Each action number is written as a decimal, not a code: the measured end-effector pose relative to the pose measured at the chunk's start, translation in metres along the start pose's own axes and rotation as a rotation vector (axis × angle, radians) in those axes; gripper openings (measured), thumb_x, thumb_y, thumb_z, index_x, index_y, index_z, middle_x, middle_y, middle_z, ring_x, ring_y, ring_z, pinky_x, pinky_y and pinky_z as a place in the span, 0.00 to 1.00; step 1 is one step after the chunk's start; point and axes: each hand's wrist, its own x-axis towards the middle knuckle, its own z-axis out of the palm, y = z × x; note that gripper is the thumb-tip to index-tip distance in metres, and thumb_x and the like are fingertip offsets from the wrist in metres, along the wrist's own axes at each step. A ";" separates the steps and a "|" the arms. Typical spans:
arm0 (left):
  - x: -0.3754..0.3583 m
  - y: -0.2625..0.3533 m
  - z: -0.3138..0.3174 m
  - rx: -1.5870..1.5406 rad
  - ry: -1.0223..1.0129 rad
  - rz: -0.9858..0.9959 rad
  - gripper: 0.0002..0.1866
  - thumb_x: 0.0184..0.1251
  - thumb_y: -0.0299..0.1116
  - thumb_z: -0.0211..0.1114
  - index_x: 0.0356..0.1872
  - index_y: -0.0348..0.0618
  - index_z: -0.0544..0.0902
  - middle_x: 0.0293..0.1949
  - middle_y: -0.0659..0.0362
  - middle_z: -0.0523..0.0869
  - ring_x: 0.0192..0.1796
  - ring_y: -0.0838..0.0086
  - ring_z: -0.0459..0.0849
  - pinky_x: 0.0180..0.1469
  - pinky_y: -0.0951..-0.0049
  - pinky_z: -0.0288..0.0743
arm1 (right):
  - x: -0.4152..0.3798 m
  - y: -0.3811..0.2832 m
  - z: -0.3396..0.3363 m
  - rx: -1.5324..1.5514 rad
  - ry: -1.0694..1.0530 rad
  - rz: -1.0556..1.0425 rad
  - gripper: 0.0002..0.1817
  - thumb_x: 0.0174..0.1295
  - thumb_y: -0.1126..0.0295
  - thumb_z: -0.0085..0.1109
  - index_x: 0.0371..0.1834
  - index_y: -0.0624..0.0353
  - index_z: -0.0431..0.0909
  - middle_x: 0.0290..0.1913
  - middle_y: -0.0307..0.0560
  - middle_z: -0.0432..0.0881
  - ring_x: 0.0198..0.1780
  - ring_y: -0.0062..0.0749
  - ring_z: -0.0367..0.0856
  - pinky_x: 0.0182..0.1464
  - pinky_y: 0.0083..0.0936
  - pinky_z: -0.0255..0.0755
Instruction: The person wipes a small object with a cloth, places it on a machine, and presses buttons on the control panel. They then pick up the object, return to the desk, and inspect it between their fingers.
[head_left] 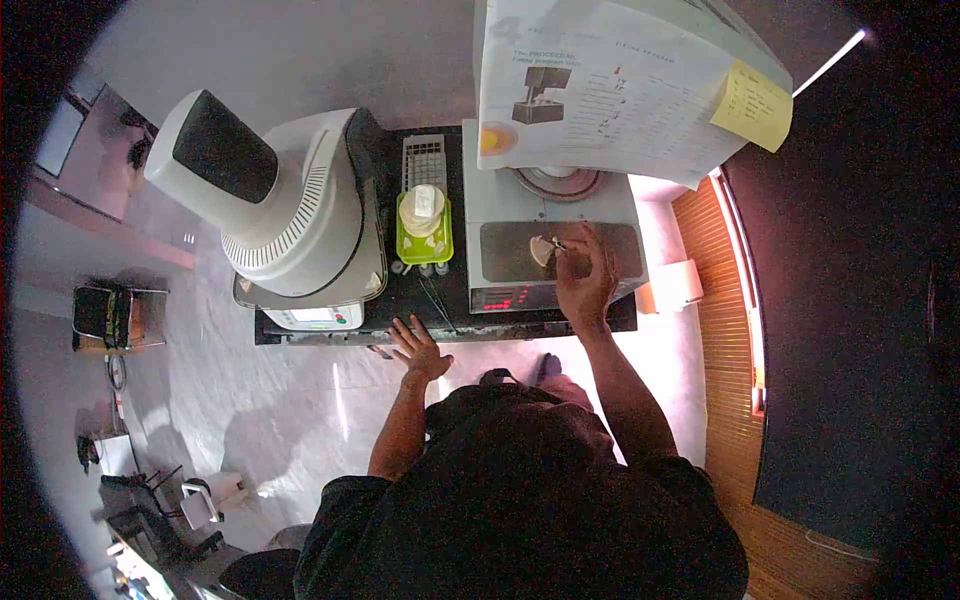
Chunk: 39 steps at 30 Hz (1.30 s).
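My right hand (588,285) is over the top of a white box-shaped machine (490,205) with a dark upper panel and red lit digits on its front. Its thumb and fingers are pinched at a small pale, rounded piece (541,251), whose exact kind is too small to tell. My left hand (421,352) has its fingers spread at the front edge of the black table (400,318). Close to it on the table lies a thin, dark tweezer-like tool (437,300). A green tray (425,249) holds a round pale block with a white piece on top.
A large white-and-grey machine (310,200) stands left on the table. A grey grid rack (424,158) lies behind the tray. Printed sheets (610,100) with a yellow note (752,104) hang over the right machine. A slatted wooden panel (725,320) is at right.
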 end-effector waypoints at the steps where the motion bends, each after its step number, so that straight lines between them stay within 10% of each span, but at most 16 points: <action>1: 0.000 0.000 -0.001 -0.004 -0.005 -0.001 0.75 0.50 0.56 0.78 0.77 0.35 0.23 0.74 0.30 0.15 0.76 0.30 0.15 0.69 0.19 0.38 | -0.003 0.003 0.003 0.066 0.009 0.018 0.23 0.60 0.73 0.68 0.60 0.59 0.76 0.49 0.43 0.87 0.48 0.35 0.82 0.51 0.30 0.74; 8: -0.004 0.003 -0.006 -0.006 -0.021 -0.007 0.76 0.50 0.56 0.79 0.76 0.36 0.22 0.74 0.30 0.15 0.75 0.30 0.14 0.69 0.19 0.38 | 0.002 0.009 -0.014 1.417 -0.058 1.140 0.09 0.67 0.76 0.63 0.50 0.59 0.81 0.45 0.42 0.84 0.38 0.21 0.81 0.35 0.17 0.76; 24: -0.005 -0.021 -0.008 -0.040 0.044 0.122 0.66 0.51 0.55 0.77 0.80 0.40 0.41 0.78 0.36 0.23 0.78 0.34 0.22 0.67 0.18 0.45 | 0.033 -0.045 -0.071 2.050 -0.292 1.473 0.08 0.69 0.77 0.60 0.49 0.66 0.82 0.47 0.51 0.84 0.45 0.28 0.82 0.37 0.10 0.81; 27: -0.033 -0.020 -0.028 -0.042 0.281 0.259 0.41 0.59 0.45 0.73 0.70 0.36 0.69 0.75 0.35 0.59 0.77 0.41 0.58 0.66 0.31 0.64 | 0.030 -0.049 -0.072 2.070 -0.307 1.427 0.08 0.69 0.78 0.60 0.49 0.67 0.82 0.48 0.52 0.85 0.46 0.29 0.82 0.38 0.11 0.82; 30: -0.054 -0.006 -0.070 -0.666 0.116 0.418 0.15 0.65 0.33 0.67 0.48 0.34 0.85 0.48 0.47 0.88 0.52 0.60 0.87 0.54 0.58 0.81 | 0.017 -0.053 -0.068 1.881 -0.299 1.195 0.08 0.69 0.78 0.60 0.49 0.67 0.82 0.47 0.53 0.85 0.47 0.31 0.84 0.40 0.12 0.84; 31: -0.073 0.013 -0.086 -0.775 0.287 0.501 0.07 0.68 0.27 0.63 0.36 0.33 0.87 0.26 0.58 0.88 0.31 0.75 0.86 0.40 0.75 0.80 | 0.013 -0.057 -0.066 1.807 -0.299 1.112 0.08 0.68 0.79 0.60 0.49 0.66 0.82 0.47 0.53 0.86 0.48 0.33 0.85 0.41 0.13 0.84; 39: -0.157 0.102 -0.200 -1.291 0.256 0.656 0.11 0.67 0.23 0.69 0.48 0.34 0.83 0.42 0.56 0.88 0.45 0.76 0.85 0.52 0.74 0.79 | 0.001 -0.081 -0.059 1.938 -0.504 1.330 0.08 0.67 0.80 0.60 0.48 0.63 0.83 0.44 0.51 0.87 0.45 0.33 0.88 0.44 0.14 0.86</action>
